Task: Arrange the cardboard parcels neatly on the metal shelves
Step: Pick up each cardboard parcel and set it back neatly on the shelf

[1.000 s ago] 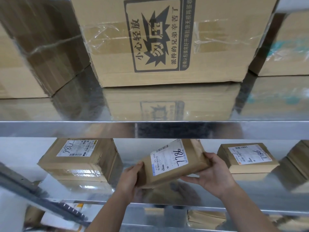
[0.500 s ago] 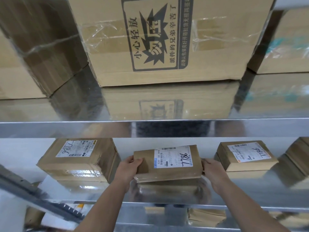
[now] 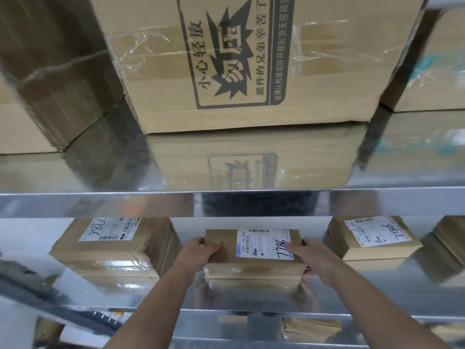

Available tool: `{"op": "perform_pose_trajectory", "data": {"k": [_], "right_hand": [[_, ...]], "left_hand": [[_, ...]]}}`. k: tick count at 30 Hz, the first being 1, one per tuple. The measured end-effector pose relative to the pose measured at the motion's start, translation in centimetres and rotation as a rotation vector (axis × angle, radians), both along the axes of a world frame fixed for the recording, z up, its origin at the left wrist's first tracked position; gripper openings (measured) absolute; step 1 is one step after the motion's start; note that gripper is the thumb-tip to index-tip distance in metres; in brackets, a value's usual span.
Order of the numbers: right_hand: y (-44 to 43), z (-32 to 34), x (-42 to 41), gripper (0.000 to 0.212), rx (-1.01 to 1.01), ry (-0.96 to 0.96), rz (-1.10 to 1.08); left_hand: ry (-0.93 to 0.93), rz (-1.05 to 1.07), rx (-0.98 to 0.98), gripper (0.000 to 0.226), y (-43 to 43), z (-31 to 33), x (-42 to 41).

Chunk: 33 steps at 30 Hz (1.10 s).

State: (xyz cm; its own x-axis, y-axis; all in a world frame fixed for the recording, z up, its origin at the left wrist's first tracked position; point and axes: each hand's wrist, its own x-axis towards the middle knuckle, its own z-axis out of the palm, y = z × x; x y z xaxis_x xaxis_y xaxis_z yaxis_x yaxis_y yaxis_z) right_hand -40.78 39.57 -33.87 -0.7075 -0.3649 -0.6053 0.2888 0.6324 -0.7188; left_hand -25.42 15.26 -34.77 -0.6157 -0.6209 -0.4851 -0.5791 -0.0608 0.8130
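The left hand (image 3: 198, 255) and right hand (image 3: 319, 263) clamp opposite ends of the labelled parcel (image 3: 254, 269), which sits flat on the middle shelf (image 3: 226, 314) near its front edge, between the left neighbour (image 3: 115, 250) and right neighbour (image 3: 372, 241) and apart from both, probably to square it with that edge.

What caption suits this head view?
Left hand and right hand hold a labelled parcel on the shelf between a larger parcel and a flatter parcel.
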Motion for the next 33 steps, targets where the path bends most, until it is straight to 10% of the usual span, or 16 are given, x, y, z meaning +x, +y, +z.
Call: {"op": "perform_pose_trajectory", "data": {"k": [27,33], "right_hand": [[-0.1,0.1,-1.2,0.018,0.035,0.023,0.103],[0.2,1.6,-0.4,0.036,-0.243,-0.136,-0.075]], "left_hand": [[-0.08,-0.023,-0.015,0.02,-0.4,0.0,-0.2],[0.049,0.044,0.0,0.027,0.2,1.4,0.5]]}}
